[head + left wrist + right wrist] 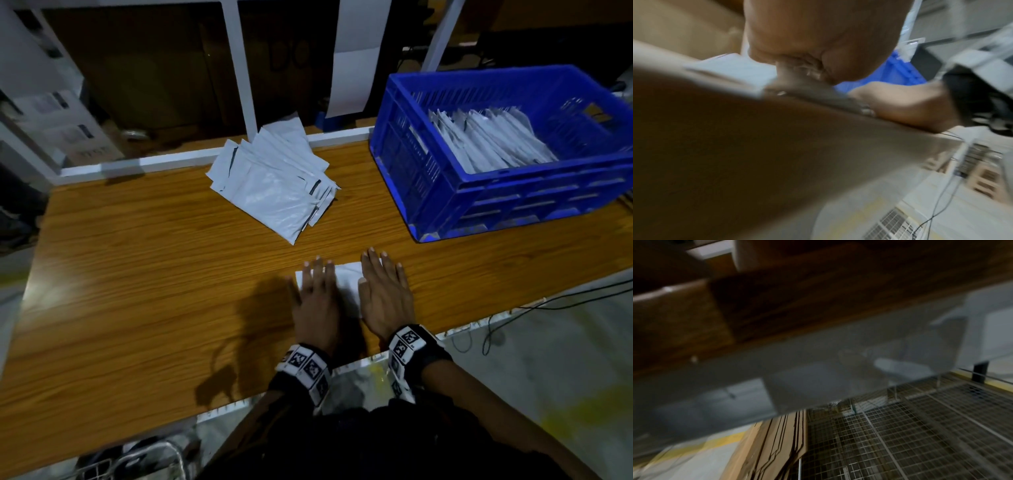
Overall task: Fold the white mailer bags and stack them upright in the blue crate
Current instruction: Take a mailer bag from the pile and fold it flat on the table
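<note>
A folded white mailer bag (347, 282) lies flat on the wooden table (154, 274) near its front edge. My left hand (317, 294) presses on its left part with straight fingers, and my right hand (385, 291) presses flat on its right part. A loose pile of unfolded white mailer bags (277, 181) sits further back at the middle. The blue crate (513, 202) stands at the back right, with several folded bags (489, 140) leaning upright inside. In the left wrist view the bag (735, 73) shows pale beside my left palm (818, 40), the crate (890, 76) behind.
A white frame rail (191, 157) runs along the table's back edge with white posts (239, 68) above it. Black cables (548, 305) hang off the front right. A wire-mesh rack (920, 434) and cardboard (777, 443) lie below the table in the blurred right wrist view.
</note>
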Tool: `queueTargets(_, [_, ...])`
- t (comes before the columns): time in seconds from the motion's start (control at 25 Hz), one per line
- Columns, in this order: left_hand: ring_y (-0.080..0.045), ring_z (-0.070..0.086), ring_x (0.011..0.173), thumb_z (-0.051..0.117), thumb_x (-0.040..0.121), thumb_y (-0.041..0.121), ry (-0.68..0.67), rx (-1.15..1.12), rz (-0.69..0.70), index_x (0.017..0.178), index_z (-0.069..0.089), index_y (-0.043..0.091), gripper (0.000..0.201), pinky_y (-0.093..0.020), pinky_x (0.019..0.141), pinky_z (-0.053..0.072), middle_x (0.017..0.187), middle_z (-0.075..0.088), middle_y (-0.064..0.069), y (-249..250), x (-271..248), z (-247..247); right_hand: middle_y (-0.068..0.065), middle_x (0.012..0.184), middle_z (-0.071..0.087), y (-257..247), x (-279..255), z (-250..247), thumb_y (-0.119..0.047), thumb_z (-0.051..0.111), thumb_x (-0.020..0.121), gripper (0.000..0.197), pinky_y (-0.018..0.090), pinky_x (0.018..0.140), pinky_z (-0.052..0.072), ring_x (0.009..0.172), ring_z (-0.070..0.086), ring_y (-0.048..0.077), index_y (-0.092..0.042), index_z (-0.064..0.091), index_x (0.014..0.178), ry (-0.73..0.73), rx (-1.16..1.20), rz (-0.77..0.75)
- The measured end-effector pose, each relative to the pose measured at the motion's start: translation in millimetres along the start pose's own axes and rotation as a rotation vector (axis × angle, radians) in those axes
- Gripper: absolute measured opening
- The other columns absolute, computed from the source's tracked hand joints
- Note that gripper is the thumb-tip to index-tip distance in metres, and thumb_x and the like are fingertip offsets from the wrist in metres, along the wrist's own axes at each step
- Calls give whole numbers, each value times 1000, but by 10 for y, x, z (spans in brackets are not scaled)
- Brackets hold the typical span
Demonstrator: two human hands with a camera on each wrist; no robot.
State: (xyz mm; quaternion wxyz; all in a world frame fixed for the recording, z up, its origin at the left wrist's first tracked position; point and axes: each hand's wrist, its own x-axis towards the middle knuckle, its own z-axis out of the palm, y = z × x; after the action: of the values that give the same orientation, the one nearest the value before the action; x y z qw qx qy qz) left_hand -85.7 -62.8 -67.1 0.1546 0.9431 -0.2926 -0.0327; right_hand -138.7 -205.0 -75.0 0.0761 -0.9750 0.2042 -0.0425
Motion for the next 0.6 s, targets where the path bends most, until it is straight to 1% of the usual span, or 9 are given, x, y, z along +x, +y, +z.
queueTargets(0.08, [-32,37,145,27,94,41,2,7,40,151,43,20,63,-58,118,13,157,41,-11,166,58,65,3,165,23,-7,-25,22,-37,15,102,60,47,123,18,152,19,25,-15,28,157,-11,-21,42])
queueTargets(0.12, [-32,39,144,28,94,41,-11,7,60,150,45,24,61,-58,117,19,156,43,-9,193,72,108,2,165,22,-4,-36,28,-37,14,102,61,47,123,17,153,18,25,-15,27,157,-5,-17,58])
queueTargets(0.16, [-32,38,144,31,94,41,-19,18,81,149,45,26,59,-57,117,19,156,43,-7,182,75,164,2,165,22,10,-46,24,-37,13,101,62,46,123,17,153,18,24,-15,27,157,-2,-4,70])
queueTargets(0.24, [-33,34,146,43,94,40,0,30,119,148,45,30,55,-55,117,14,158,40,-5,99,73,235,2,165,23,49,-66,23,-36,15,101,61,47,123,18,153,18,24,-15,29,157,-4,10,68])
queueTargets(0.28, [-34,33,147,45,94,42,8,23,125,147,46,31,54,-55,117,13,158,39,-4,57,78,248,2,164,24,64,-71,31,-36,16,101,61,47,123,18,153,18,24,-15,29,157,-4,3,63])
queueTargets(0.4, [-35,31,147,36,95,46,16,27,114,146,49,31,54,-56,118,13,159,38,-4,30,83,231,1,164,24,83,-60,22,-35,18,102,59,48,122,20,153,19,24,-16,29,157,-7,-20,66])
queueTargets(0.48, [-37,29,148,32,97,46,32,30,76,146,49,32,55,-56,119,3,160,36,-5,57,44,213,1,165,23,93,-56,36,-35,19,102,58,49,122,19,153,17,25,-16,28,157,-18,-22,71])
queueTargets(0.56, [-39,27,149,28,96,47,54,29,-8,147,48,34,57,-54,119,-9,161,34,-7,50,-8,179,1,165,21,108,-65,60,-34,20,103,58,50,122,17,153,16,25,-16,26,158,-33,-21,71])
queueTargets(0.6, [-40,26,149,26,95,48,61,46,-43,148,47,35,58,-53,118,-14,162,32,-8,31,-24,157,1,165,21,115,-64,64,-33,21,102,58,50,122,17,153,16,26,-16,25,158,-33,-27,72])
